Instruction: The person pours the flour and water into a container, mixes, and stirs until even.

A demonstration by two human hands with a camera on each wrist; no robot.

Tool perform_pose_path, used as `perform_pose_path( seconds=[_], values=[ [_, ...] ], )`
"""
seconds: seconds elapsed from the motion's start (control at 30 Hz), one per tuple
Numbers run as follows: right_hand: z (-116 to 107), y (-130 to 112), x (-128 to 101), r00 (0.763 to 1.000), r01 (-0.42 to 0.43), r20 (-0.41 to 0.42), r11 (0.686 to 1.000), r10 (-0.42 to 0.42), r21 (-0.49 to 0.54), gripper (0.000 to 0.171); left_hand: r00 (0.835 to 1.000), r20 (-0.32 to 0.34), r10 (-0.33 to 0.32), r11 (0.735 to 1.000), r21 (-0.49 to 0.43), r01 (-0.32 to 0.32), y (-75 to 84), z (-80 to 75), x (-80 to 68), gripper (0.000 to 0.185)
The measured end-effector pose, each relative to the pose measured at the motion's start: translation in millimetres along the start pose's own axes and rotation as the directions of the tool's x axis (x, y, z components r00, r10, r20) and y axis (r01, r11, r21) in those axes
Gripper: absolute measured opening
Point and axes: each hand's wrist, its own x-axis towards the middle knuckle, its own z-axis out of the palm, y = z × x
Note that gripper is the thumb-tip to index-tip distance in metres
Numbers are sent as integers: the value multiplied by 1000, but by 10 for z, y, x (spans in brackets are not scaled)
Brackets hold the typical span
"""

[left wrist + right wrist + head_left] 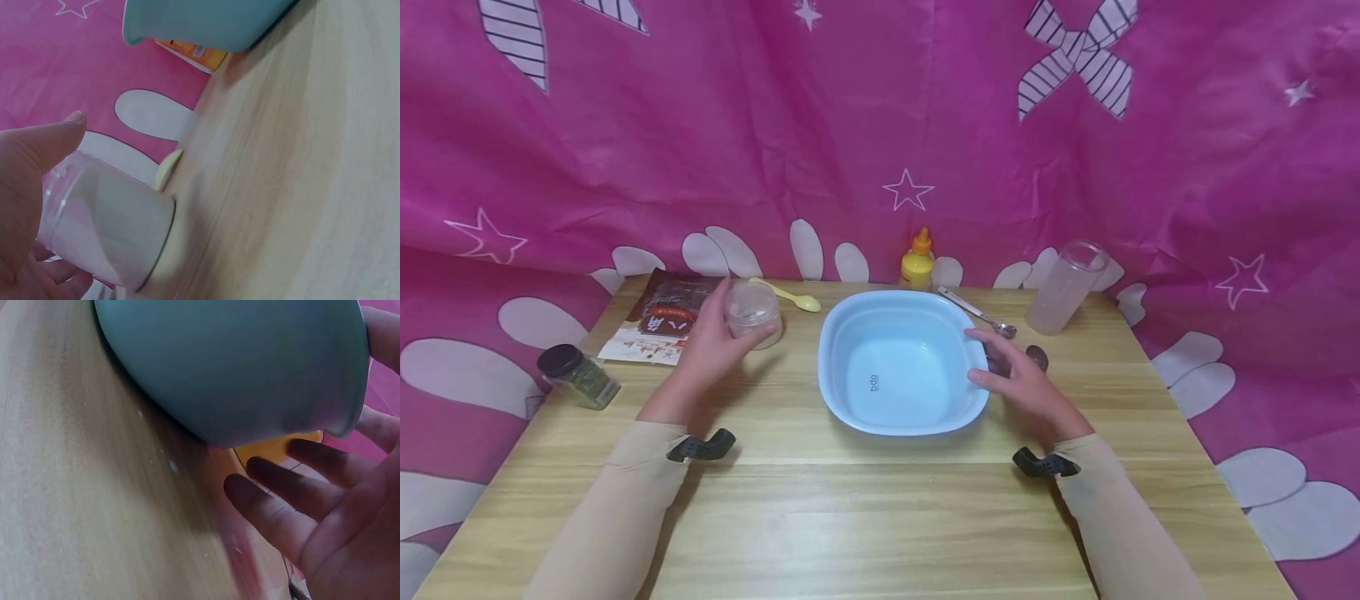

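A pink cloth point(865, 108) printed with stars, bows and white ovals hangs behind the wooden tabletop point(850, 517). At the left edge is a black-lidded jar point(580, 379) with green contents; near it lies a brown and white packet point(651, 321). Along the back are a pale yellow spoon point(793, 297), a yellow bottle point(917, 268) with an orange cap, a metal spoon point(976, 312) and, further right, a clear tumbler point(1066, 292).

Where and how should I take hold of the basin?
Best is probably the rim of the basin, at its left and right edges, coming from both sides. The basin sits upright and wide, and its rim flares outward, giving something to hook under. The far edge looks more awkward, with the yellow bottle just behind it.
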Motion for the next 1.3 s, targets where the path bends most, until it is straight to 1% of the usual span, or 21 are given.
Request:
perform_pose_path(
  seconds=[0.17, 0.43, 0.6, 0.87, 1.1, 1.3],
  values=[
    [29, -7, 12, 1000, -9, -18, 1000, 9, 20, 66, 1000, 4, -5, 1000, -27, 6, -64, 14, 5, 116],
    [66, -5, 25, 999, -26, -44, 998, 28, 54, 61, 1000, 2, -28, 1000, -8, 28, -137, 41, 7, 118],
    [70, -3, 20, 998, -23, -55, 999, 26, 47, 60, 999, -11, -45, 999, -5, 45, -168, 57, 10, 116],
    [47, 18, 11, 997, -26, -67, 999, 27, 21, 56, 997, -43, -56, 998, 10, 57, -175, 75, 25, 109],
    [51, 38, -8, 996, -41, -81, 999, 42, 15, 53, 996, -44, -78, 997, -10, 78, -129, 65, 14, 106],
    [52, 41, -3, 997, -11, -78, 1000, 13, 26, 52, 995, -48, -83, 997, -1, 83, -118, 58, -1, 105]
  ],
)
